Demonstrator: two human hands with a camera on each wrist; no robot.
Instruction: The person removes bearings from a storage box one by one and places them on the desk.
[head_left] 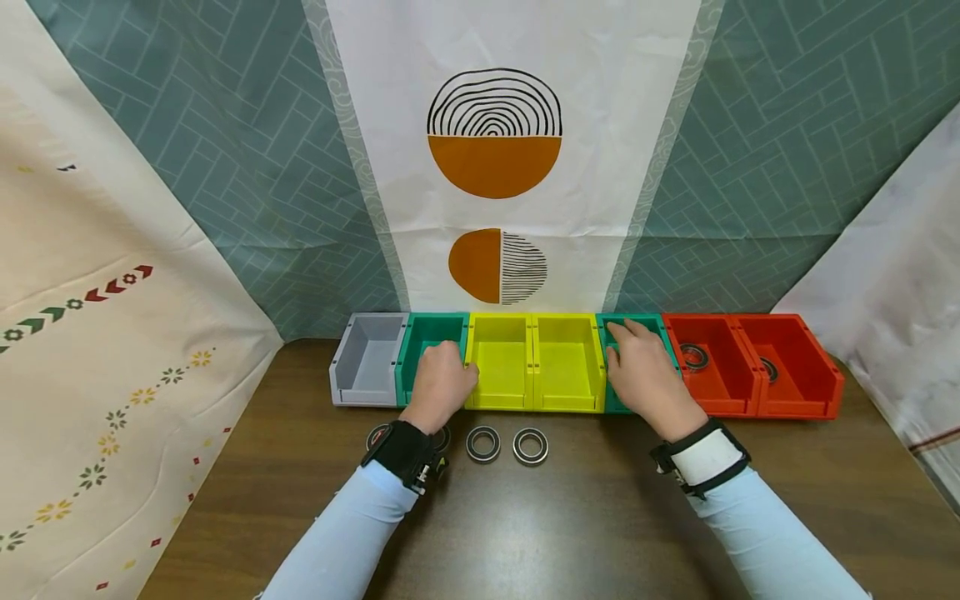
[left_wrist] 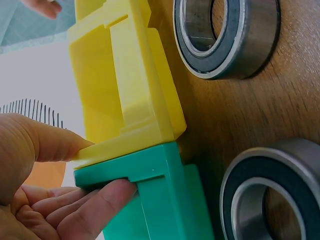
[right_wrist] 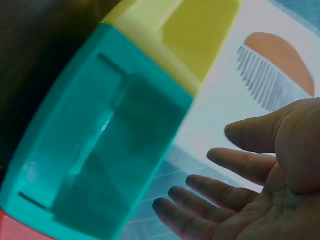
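Left grip (head_left: 442,382) pinches left green bin (left_wrist: 162,197) against left yellow bin (head_left: 502,358); right grip (head_left: 647,368) is spread, empty, near right green bin (right_wrist: 110,140).

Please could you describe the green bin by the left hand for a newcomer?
On the table stands a row of bins. Second from the left is the green bin; unlike the other green bin, it sits between a grey bin and a yellow bin.

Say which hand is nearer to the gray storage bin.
Left. The left hand is at the green bin directly beside the gray storage bin; the right hand is at the other green bin, beyond both yellow bins.
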